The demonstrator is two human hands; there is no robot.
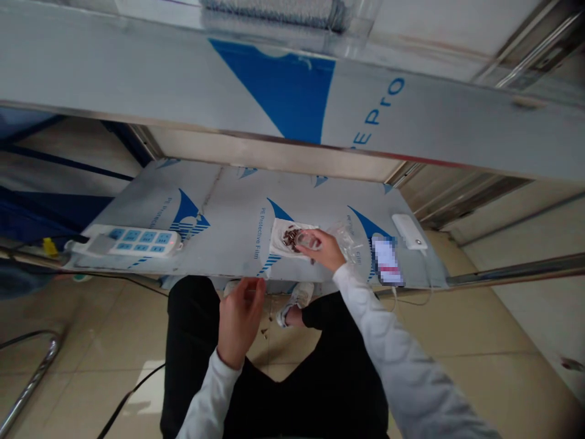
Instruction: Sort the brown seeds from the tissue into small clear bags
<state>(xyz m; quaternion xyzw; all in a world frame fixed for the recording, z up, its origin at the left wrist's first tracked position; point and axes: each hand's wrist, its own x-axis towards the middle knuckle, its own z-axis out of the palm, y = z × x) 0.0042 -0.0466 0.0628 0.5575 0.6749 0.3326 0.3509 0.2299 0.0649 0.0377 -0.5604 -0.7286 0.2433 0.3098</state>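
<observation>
My right hand [329, 249] is over the low shelf, its thumb and fingers closed round a small clear round container [309, 241]. Under and beside it, many small brown metal pieces [289, 236], like short screws or pins, lie heaped on a white cloth or paper [278, 245]. My left hand [241, 314] is at the shelf's front edge, above my lap, with the fingers curled in towards the thumb. Whether anything small sits between those fingertips is hidden. Crumpled clear plastic [348, 241] lies just beyond my right hand.
A film-covered shelf [228, 195] carries a white power strip [141, 241] at left, a phone [386, 261] and a white cabled box [409, 231] at right. An upper ledge [150, 79] overhangs it. A few small pieces [264, 333] lie on the floor.
</observation>
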